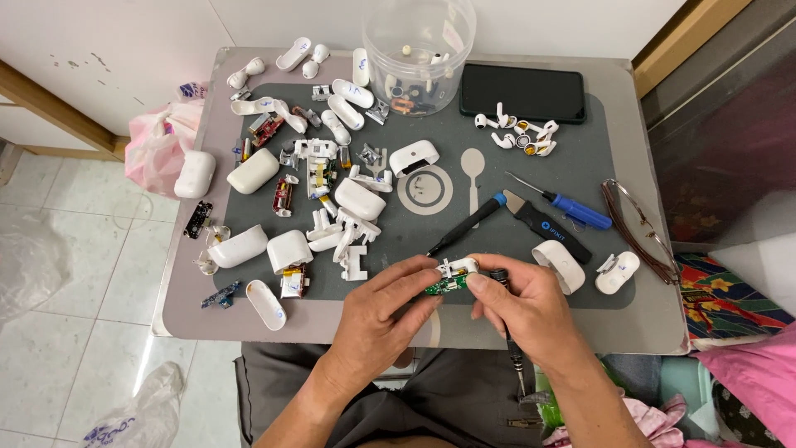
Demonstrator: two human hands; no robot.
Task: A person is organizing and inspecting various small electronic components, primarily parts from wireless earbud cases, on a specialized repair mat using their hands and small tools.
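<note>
Both hands meet over the near edge of the grey work mat [580, 158], pinching a small white plastic part with a green circuit board [450, 280] between them. The left hand [377, 319] is mostly closed, its thumb and forefinger drawn together on the left end of the part, the other fingers curled loosely beneath. The right hand [522, 307] is likewise nearly shut, thumb and fingertips gripping the right end of the same part, and a thin dark screwdriver [507, 328] appears tucked along its palm, the tip pointing down toward the person's lap. The part sits just above the mat's front margin, between the two thumbs, tilted slightly. Just beyond it a black screwdriver with a blue collar [468, 224] lies diagonally on the mat, and to the right of that a black pry tool [547, 226] and a blue-handled screwdriver [568, 205]. A white earbud-case half [560, 265] rests just beside the right hand, with another white shell [618, 272] farther right. To the left lies a scatter of opened white cases [290, 249], small batteries and boards. Farther back stand a clear plastic tub [419, 50], a black phone [522, 91] and a cluster of loose earbuds [518, 133]. A pair of glasses [638, 228] lies at the table's right edge.
</note>
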